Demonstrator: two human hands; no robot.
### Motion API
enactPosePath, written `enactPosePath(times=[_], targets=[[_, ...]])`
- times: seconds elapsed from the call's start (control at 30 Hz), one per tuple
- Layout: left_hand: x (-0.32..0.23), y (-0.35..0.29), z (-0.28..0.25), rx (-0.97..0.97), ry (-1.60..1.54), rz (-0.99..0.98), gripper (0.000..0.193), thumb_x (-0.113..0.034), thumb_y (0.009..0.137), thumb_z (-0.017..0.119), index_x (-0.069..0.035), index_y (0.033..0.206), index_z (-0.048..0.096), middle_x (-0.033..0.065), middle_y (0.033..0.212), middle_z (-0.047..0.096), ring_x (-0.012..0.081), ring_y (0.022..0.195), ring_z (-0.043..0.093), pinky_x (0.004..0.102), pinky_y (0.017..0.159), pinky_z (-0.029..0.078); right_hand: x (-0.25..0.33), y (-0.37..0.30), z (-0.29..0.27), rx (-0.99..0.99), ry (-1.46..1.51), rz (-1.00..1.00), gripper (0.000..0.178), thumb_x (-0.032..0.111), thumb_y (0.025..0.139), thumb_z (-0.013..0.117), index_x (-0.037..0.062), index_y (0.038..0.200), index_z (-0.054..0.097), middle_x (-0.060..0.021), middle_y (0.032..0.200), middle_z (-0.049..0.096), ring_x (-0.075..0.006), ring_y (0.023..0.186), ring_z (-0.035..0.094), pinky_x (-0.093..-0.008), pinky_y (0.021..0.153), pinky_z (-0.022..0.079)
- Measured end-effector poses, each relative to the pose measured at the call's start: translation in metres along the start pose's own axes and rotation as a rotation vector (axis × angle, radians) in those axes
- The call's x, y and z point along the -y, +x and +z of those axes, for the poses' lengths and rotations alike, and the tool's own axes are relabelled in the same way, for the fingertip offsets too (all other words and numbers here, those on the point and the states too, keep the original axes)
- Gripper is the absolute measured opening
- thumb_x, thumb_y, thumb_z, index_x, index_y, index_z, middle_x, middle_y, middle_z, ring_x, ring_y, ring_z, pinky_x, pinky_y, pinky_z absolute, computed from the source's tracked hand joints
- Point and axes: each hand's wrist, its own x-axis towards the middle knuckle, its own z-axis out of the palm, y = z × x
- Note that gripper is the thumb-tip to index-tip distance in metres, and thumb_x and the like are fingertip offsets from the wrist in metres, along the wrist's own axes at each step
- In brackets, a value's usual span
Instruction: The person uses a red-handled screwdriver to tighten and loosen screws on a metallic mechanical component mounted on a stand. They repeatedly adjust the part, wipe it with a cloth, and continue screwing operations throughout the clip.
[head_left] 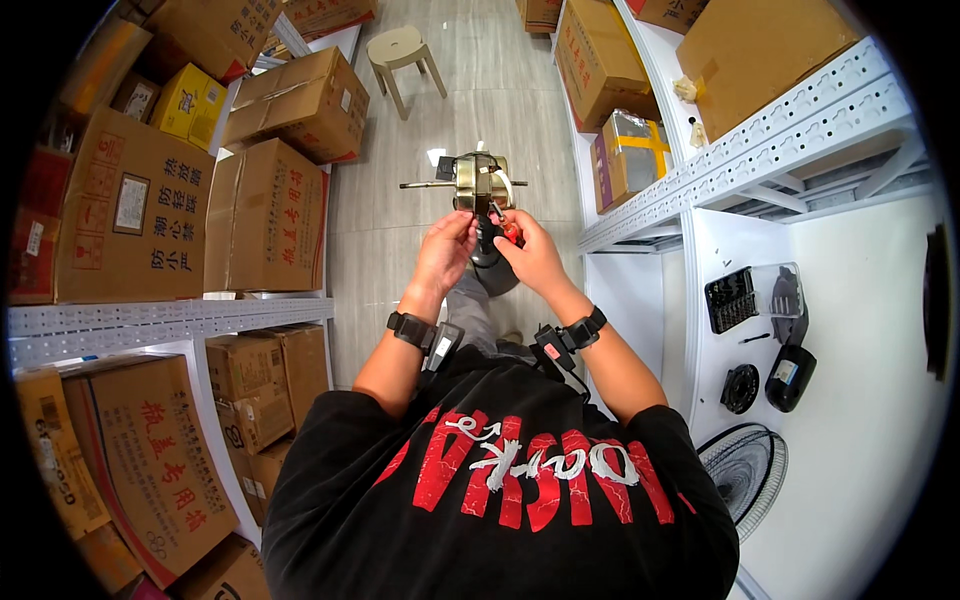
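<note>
A fan motor [466, 174] with a brass-coloured housing and a long shaft stands in front of me on a black neck [487, 243]. My left hand [443, 252] is closed in a pinch just below the motor, by its near side. Whatever lies between those fingertips is too small to make out. Opposite it, my right hand [534, 255] is closed on a red-handled tool [513, 233], its metal end pointing up toward the motor. The exact kind of tool is hidden by the fingers. A pale wire or strip curves over the motor's right side.
Cardboard boxes [265, 215] fill the white shelves on the left. On the right-hand shelf lie a bit-set case [730, 300], a black motor cover [790, 378], a round black part [740, 389] and a fan grille [745, 475]. A beige stool [396, 45] stands ahead.
</note>
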Motion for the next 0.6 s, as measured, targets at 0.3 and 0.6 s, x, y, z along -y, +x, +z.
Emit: enactPosePath(times=[0.3,0.6], targets=[[0.001,0.0,0.002,-0.026,0.07,0.045,0.007,-0.001,0.094,0.061,-0.001,0.1,0.063,0.0074,0.094,0.067,0.0145,0.086,0.067,0.0221,0.076,0.057,0.016,-0.002,-0.005,0.047,-0.137,0.034,0.032,0.006,0.087,0.066,0.0009,0.116,0.055,-0.0048,0.091,0.063,-0.0121,0.083,0.06,-0.0285,0.076,0.05],[-0.001,-0.016,0.03,-0.044,0.072,0.003,0.013,-0.001,0.096,0.057,0.003,0.108,0.061,0.0104,0.102,0.067,0.0193,0.095,0.068,0.0253,0.084,0.058,-0.005,0.006,-0.013,-0.009,0.02,0.01,0.033,0.004,0.087,0.065,0.0004,0.118,0.056,-0.0039,0.099,0.064,-0.0118,0.088,0.059,-0.0279,0.081,0.049]])
